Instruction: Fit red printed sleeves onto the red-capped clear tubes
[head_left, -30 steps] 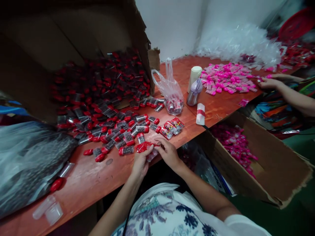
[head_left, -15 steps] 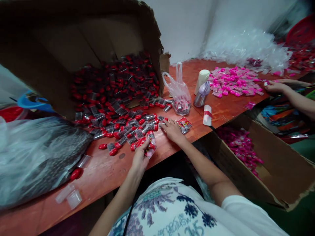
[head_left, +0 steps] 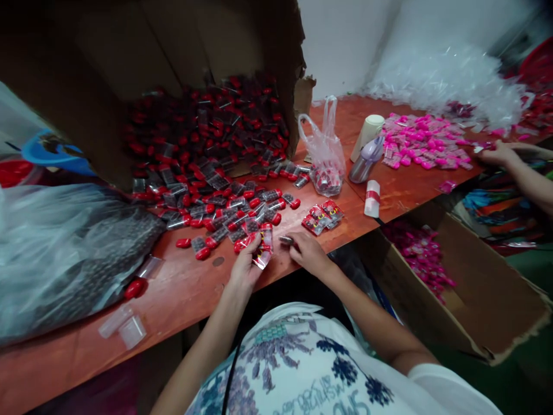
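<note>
**Hands Pack Little Tubes into Bags**

The left hand (head_left: 245, 266) grips a small clear bag (head_left: 263, 249) with red print, fingers closed on it, at the near edge of the table (head_left: 181, 300). The right hand (head_left: 307, 251) is just beside it and pinches a little tube (head_left: 286, 240) in its fingertips. The tube's end points at the bag.

This looks like the filling step: one tube goes into one bag. The next move likely needs the bag mouth held open and the tube pushed in straight.

Just past the hands lies a heap of tubes (head_left: 224, 207) with red caps, spilling out of a big box (head_left: 129, 69). A few filled bags (head_left: 322, 216) lie to the right. Farther off sit a plastic bag (head_left: 326, 155), a bottle (head_left: 365, 164) and pink packs (head_left: 425, 141). Another person's hand (head_left: 496, 153) touches those.

The bag has yellow and red print, but it is too small to read.
</note>
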A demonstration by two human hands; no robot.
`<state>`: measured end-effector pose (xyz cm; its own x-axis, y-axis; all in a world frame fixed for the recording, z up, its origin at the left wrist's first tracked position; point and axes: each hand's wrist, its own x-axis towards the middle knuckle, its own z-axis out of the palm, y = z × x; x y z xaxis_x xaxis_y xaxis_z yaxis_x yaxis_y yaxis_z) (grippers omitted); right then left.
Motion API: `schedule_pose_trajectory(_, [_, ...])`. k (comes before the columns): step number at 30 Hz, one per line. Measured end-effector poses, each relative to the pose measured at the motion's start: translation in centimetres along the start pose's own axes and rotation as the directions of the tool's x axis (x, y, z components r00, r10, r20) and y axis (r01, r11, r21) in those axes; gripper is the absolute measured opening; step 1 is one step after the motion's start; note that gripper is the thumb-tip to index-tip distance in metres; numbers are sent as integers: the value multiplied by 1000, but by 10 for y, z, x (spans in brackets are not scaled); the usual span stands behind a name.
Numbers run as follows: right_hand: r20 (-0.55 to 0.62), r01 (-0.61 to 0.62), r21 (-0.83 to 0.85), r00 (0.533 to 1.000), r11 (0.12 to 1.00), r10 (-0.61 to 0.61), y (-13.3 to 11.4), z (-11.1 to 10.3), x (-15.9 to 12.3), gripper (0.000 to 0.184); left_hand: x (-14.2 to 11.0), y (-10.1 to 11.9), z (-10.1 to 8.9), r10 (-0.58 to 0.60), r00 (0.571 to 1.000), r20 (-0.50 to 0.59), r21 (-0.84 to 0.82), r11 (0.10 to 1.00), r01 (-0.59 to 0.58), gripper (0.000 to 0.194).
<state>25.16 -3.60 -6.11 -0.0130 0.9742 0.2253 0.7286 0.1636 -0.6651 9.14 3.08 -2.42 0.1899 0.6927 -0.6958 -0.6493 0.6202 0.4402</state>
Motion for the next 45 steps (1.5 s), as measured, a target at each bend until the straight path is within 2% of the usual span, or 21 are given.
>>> schedule_pose_trajectory(3, [-129,-144,229,976,963,176,3,-2,-5,25,4,-1,0,-10,1000,-7,3,1000,10,8])
schedule_pose_trajectory(6, [-158,-252,436,924,864,349,2,-6,-7,26,5,-4,2,-18,1000,-1,3,1000,18,8])
schedule_pose_trajectory(9, [-120,-222,687,904,692,410,-2,-11,-6,30,4,-7,7,-46,999,22,2,999,46,11])
schedule_pose_trajectory(12, [-91,-162,809,915,565,393,-10,-17,-5,32,2,-12,11,-66,997,37,7,998,66,11])
schedule_pose_trajectory(16, [-47,-187,786,933,589,358,-18,-18,-7,40,1,-17,14,-55,998,33,33,998,54,10])
schedule_pose_trajectory(20, [-47,-211,760,926,614,376,-20,-11,-8,45,1,-19,17,-13,999,42,79,997,10,10])
schedule_pose_trajectory(25, [-49,-199,774,928,601,370,-21,-4,-7,43,-2,-20,17,127,988,92,113,984,-137,14])
schedule_pose_trajectory(29, [-76,-213,791,896,574,438,-24,-1,-7,37,-6,-21,16,232,961,150,126,960,-251,27])
schedule_pose_trajectory(33, [-6,-224,799,925,558,381,-26,0,-9,33,-9,-18,16,278,940,196,161,937,-311,38])
schedule_pose_trajectory(41, [-30,-188,818,930,544,366,-28,-2,-7,34,-15,-17,10,333,864,377,314,832,-457,23])
schedule_pose_trajectory(45, [-28,-201,798,929,567,370,-29,-2,-6,29,-15,-16,9,339,829,444,363,778,-513,22])
